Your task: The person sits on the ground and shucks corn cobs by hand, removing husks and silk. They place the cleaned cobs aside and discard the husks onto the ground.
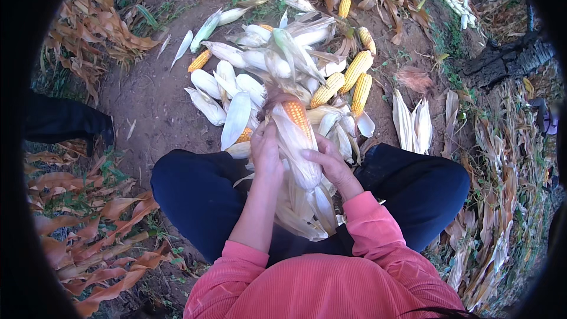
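Both my hands hold one corn cob (pixel 296 117), its orange kernels showing near the tip through parted pale husk (pixel 301 166). My left hand (pixel 267 148) is at the husk's left edge by the brown silk (pixel 278 97). My right hand (pixel 328 161) grips the husk's right side, thumb across the front. Loose husk leaves hang below, over my lap. Just beyond lies a pile of corn ears in husks (pixel 266 60). Bare yellow cobs (pixel 357 71) lie at the pile's right side, and another bare cob (pixel 200 60) at its left.
Dry corn leaves (pixel 95 26) lie around the bare soil (pixel 137 110). Loose husks (pixel 413 122) are beyond my right knee. A person's dark boot (pixel 99 126) is at the left. A charred log (pixel 505 60) lies at the right, with more pale husks (pixel 456 2) above it.
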{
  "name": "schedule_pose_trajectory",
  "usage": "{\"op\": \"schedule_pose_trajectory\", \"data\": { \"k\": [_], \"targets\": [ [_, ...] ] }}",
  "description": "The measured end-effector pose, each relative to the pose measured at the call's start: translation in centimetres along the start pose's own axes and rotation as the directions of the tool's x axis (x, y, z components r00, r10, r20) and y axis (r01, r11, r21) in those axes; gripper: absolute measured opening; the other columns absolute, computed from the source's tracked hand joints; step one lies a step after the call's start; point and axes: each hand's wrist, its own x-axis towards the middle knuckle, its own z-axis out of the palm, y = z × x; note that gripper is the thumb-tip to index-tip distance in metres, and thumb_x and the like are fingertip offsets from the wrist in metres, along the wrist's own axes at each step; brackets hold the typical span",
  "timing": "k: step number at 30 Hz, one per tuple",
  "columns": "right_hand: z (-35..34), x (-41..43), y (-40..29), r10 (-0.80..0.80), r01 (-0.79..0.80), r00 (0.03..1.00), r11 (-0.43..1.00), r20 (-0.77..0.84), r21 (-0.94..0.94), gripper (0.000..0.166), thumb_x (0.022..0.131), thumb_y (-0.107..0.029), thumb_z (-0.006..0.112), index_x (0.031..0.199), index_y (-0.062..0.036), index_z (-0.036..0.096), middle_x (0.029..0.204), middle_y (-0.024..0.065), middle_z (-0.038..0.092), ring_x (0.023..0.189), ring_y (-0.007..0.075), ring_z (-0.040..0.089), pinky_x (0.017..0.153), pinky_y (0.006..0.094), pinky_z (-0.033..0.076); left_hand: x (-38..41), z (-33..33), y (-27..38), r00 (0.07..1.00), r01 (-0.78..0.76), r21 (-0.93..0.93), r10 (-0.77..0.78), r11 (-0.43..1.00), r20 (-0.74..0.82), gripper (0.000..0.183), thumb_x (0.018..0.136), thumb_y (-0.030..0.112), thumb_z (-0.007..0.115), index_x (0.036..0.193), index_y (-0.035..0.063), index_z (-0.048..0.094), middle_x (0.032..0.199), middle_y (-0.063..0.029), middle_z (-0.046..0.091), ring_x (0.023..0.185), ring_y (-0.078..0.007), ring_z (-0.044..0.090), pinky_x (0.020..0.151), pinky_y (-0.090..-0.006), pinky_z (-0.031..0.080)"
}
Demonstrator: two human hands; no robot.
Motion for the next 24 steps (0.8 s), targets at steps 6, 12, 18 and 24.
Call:
{"op": "schedule_pose_trajectory", "data": {
  "k": [6,12,18,24],
  "targets": [
    [0.9,-0.2,-0.8,0.016,-0.023,0.999,0.981,-0.041,-0.193,0.063,0.076,-0.024,0.076,0.126,0.0041,0.050,0.115,0.0120,0.061,0.106,0.0173,0.057,0.094,0.0312,0.043,-0.4,0.5,-0.3,0.991,0.096,-0.090,-0.086,0.991,0.107,0.038,0.100,0.026,0.039,0.125,-0.0004,0.050,0.114,-0.0119,0.059,0.101,-0.0197,0.060,0.089,-0.0336,0.049],
    [1.3,0.1,-0.1,-0.172,0.106,0.975,0.916,-0.139,-0.387,0.068,0.071,-0.027,0.080,0.122,0.0047,0.047,0.111,0.0163,0.060,0.103,0.0218,0.058,0.092,0.0330,0.044,-1.6,1.7,1.0,0.996,-0.067,-0.029,0.069,0.997,0.058,0.039,0.097,0.029,0.046,0.119,-0.0026,0.053,0.107,-0.0096,0.062,0.095,-0.0157,0.060,0.084,-0.0291,0.048],
    [1.8,0.3,0.1,-0.319,0.106,0.910,0.798,-0.266,-0.593,0.072,0.065,-0.029,0.083,0.116,0.0062,0.046,0.108,0.0213,0.059,0.101,0.0264,0.059,0.088,0.0354,0.046,-2.3,1.6,1.4,0.945,-0.328,0.311,0.304,0.892,0.123,0.034,0.095,0.027,0.055,0.115,-0.0002,0.051,0.112,-0.0108,0.057,0.089,-0.0099,0.056,0.076,-0.0251,0.047],
    [2.3,0.0,-0.6,-0.401,0.063,0.875,0.647,-0.269,-0.760,0.071,0.061,-0.027,0.084,0.114,0.0053,0.048,0.103,0.0219,0.060,0.097,0.0299,0.060,0.086,0.0370,0.047,-1.4,1.1,0.9,0.932,-0.349,0.500,0.351,0.793,0.095,0.018,0.091,0.015,0.058,0.099,0.0002,0.052,0.078,-0.0057,0.060,0.065,-0.0078,0.051,0.061,-0.0256,0.043]
  ]
}}
